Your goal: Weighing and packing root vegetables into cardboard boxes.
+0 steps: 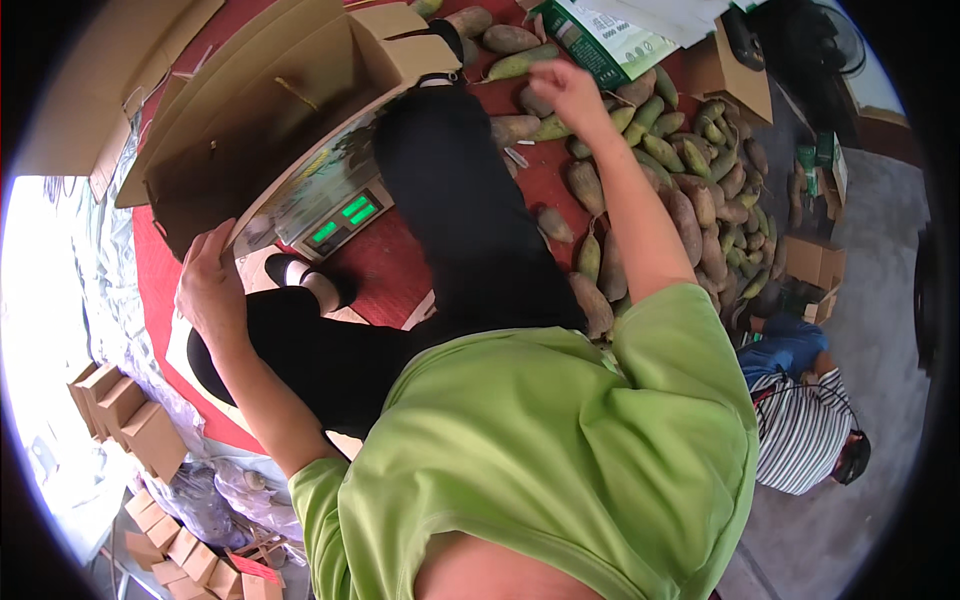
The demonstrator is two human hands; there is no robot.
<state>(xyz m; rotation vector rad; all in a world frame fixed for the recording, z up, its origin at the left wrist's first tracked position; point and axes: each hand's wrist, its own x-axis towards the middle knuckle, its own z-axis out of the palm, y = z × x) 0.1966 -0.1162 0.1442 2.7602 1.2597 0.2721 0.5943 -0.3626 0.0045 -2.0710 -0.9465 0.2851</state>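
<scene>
My left hand [212,285] grips the near edge of a large open cardboard box [270,100], its fingers at the rim. The box leans over a digital weighing scale [340,222] with lit green displays. My right hand [570,95] is raised above a spread of long root vegetables [700,200], green and brownish-pink, that look like radishes. Its fingers are curled in; whether something small is between them cannot be made out. A green radish [522,62] lies just left of that hand. The inside bottom of the box is hidden.
A green-and-white printed carton [600,45] lies beyond my right hand. Red cloth [390,280] covers the floor. Small cardboard boxes [130,415] and plastic-wrapped bundles [200,500] are at lower left. Another person in a striped shirt [800,430] is at the right, near an open carton [812,265].
</scene>
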